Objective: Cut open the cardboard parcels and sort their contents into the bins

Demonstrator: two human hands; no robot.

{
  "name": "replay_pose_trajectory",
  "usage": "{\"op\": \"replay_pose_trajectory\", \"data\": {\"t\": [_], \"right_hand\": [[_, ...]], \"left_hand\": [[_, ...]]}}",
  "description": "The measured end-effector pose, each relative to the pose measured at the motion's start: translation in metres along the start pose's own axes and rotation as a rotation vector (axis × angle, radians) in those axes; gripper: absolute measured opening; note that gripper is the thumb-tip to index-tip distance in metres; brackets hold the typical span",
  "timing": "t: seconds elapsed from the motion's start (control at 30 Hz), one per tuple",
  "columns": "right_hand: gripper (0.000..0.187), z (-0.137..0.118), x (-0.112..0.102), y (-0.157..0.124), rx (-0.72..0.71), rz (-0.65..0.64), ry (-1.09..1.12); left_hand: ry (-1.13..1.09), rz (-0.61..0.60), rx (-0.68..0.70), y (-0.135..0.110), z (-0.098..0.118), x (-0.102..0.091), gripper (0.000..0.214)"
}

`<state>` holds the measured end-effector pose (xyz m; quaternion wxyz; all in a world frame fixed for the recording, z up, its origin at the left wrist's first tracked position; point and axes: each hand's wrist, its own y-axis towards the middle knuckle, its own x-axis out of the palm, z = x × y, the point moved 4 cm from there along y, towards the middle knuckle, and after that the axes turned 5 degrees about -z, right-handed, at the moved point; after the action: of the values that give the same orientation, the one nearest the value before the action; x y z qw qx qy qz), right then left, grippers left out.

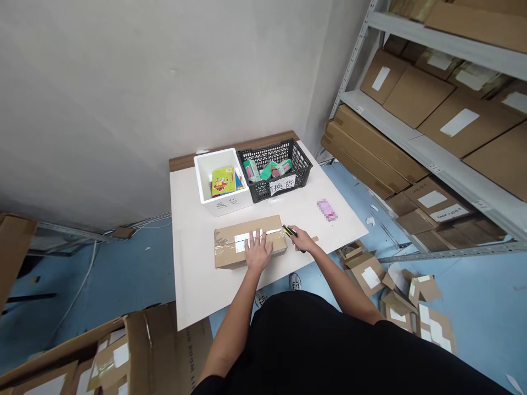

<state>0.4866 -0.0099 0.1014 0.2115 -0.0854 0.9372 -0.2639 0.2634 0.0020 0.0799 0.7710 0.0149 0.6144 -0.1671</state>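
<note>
A taped cardboard box [228, 233] with a white label lies on the white table [193, 291] in front of me. My left hand [258, 251] rests flat on its top with the fingers spread, partly over the label. In my right hand [302, 240] is a black and yellow box cutter [290, 231], gripped with its tip at the box's right end. Whether the blade touches the tape is too small to tell.
Behind the box stand a white foam box [226, 206] with colourful packs and a black plastic crate [302, 181] holding green and pink packages. A blurred pink item [327, 210] lies at right. Shelves [411, 145] of cartons rise at right; opened boxes [370, 277] litter the floor.
</note>
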Motion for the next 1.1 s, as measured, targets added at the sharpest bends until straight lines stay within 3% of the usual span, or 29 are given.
{"op": "replay_pose_trajectory", "data": {"t": [0.17,0.4,0.7,1.1], "right_hand": [[0.048,0.001,0.001,-0.005,-0.017,0.05,-0.004],[0.049,-0.016,0.002,-0.014,-0.025,0.087,-0.232],[0.051,-0.031,0.0,-0.024,-0.016,0.105,-0.348],[0.052,-0.031,0.003,-0.025,-0.026,0.128,-0.474]], "left_hand": [[0.021,0.023,0.001,-0.001,0.001,-0.001,0.069],[0.017,0.063,0.013,-0.001,0.002,-0.001,0.068],[-0.027,0.084,0.015,-0.001,0.002,0.0,0.067],[-0.037,0.092,0.014,0.002,0.0,0.006,0.067]]}}
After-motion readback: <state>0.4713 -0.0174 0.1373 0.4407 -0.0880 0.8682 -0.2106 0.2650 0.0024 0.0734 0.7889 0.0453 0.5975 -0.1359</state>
